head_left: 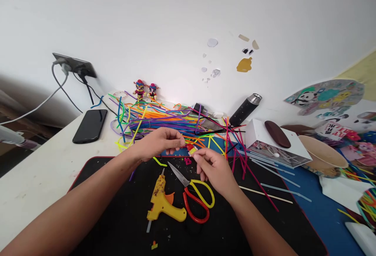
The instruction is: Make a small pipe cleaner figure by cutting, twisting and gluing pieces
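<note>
My right hand (216,169) pinches a small red, yellow and white craft piece (191,148) between thumb and fingers. Just left of it, my left hand (164,142) has thumb and forefinger pressed together at the piece's red end; a tiny bit of red shows at the fingertips, too small to name. Below the hands, scissors (188,183) with one red and one yellow handle lie partly spread on the black mat (117,213). Left of them is a yellow glue gun (164,201) with its nozzle pointing away. A small magenta piece (187,161) sits under the fingers.
Behind the hands spreads a heap of coloured pipe cleaners (164,120). Two small figures (139,90) stand by the wall. A phone (90,126) lies left; a black flask (245,110), white box (276,142), glue sticks (284,189) and paper bowl (320,154) are right.
</note>
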`<state>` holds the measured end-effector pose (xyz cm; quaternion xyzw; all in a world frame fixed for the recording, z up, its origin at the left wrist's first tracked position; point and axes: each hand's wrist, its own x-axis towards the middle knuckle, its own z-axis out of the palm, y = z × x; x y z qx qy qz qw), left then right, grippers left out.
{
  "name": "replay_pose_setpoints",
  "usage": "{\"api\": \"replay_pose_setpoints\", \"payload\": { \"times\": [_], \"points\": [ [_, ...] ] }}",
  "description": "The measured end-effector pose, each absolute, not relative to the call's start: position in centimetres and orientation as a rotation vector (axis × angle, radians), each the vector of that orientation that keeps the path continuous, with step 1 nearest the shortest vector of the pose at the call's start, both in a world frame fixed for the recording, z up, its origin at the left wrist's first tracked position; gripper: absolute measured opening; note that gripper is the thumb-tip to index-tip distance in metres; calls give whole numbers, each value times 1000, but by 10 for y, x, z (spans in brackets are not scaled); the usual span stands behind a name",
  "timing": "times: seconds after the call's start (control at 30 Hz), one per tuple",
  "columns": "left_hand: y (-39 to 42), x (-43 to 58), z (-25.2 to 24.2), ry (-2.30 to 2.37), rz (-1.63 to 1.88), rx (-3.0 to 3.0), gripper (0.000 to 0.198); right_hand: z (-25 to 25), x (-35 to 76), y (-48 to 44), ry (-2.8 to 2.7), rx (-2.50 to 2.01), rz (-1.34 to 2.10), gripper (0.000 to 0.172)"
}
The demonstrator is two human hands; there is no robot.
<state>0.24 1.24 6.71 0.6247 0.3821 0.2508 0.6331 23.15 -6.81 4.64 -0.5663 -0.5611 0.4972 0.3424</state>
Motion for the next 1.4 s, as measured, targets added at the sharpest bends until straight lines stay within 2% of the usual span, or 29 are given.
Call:
{"api": "replay_pose_setpoints", "payload": {
  "times": [0.3, 0.63, 0.9, 1.23, 1.4],
  "points": [
    [12, 9, 55, 904, 435, 1485, 48, 38, 212, -44, -1278, -1241, 1282, 38],
    [13, 15, 42, 964, 402, 1505, 37, 12, 213, -39, -1203, -1174, 1418, 33],
    [9, 24, 43, 1010, 377, 1515, 46, 8, 218, -46, -1211, -1207, 1412, 26],
    [6, 23, 45, 1111, 346, 1747, 36, 6, 219, -48, -1309, -1205, 1365, 17],
    [5, 25, 46, 1031, 387, 1624, 39, 7, 219, -48, -1226, -1170, 1415, 21]
  ]
}}
